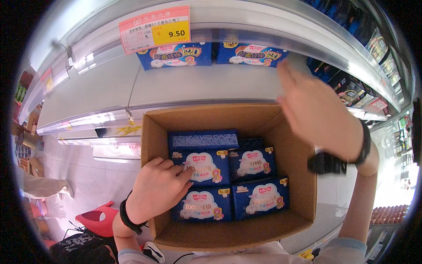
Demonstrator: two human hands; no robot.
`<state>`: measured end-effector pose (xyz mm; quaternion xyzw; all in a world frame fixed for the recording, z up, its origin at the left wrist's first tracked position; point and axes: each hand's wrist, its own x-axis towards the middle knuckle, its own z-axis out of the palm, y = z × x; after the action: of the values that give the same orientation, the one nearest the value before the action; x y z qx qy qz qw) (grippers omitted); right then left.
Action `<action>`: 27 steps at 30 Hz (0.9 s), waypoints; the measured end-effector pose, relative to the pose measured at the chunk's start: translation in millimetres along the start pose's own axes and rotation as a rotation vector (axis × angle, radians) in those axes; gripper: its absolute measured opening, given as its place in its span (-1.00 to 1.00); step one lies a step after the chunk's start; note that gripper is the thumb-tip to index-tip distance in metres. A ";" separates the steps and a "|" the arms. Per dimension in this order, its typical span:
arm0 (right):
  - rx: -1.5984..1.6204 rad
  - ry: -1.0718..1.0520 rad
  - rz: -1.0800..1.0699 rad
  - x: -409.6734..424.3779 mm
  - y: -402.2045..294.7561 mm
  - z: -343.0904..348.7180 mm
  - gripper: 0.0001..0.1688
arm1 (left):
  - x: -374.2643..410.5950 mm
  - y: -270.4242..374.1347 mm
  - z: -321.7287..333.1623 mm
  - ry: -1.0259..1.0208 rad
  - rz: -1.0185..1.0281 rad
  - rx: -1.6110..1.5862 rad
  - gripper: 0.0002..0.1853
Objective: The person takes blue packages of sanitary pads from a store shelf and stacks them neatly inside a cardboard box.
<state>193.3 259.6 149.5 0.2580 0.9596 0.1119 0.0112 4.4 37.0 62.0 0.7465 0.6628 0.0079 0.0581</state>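
An open cardboard carton (230,242) stands before me, holding several blue packs of sanitary pads. My left hand (160,189) reaches over its left wall, with fingertips on a blue pack (206,176) in the middle row; whether it grips the pack is unclear. Another blue pack (202,140) lies behind that one, its printed side up. My right hand (319,112), blurred, is raised above the carton's far right corner and holds nothing visible. Its fingertips are close to the right of two blue packs on the shelf, the right shelf pack (252,54); contact cannot be told.
A white shelf (197,82) with a clear front rail runs beyond the carton. The left shelf pack (176,56) sits below a price tag (155,29). Dark packages (349,89) fill the shelf's right side. A red plastic object (99,219) and another person's leg (46,188) are at left.
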 end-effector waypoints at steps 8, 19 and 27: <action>-0.288 0.354 -0.148 75.5 150.9 77.8 -0.30 | 13.5 0.7 -2.5 0.079 0.061 -0.036 -0.77; 0.020 0.276 -0.106 5.7 93.4 10.0 -0.42 | 11.2 -1.6 2.0 0.156 0.087 -0.063 -0.79; -0.084 0.376 -0.200 -103.2 104.5 2.4 -0.14 | 8.6 0.6 2.2 0.119 0.066 -0.045 -0.78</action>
<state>334.4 296.7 166.5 0.1355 0.9601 0.1962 -0.1463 6.3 45.3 59.3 0.7648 0.6396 0.0692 0.0351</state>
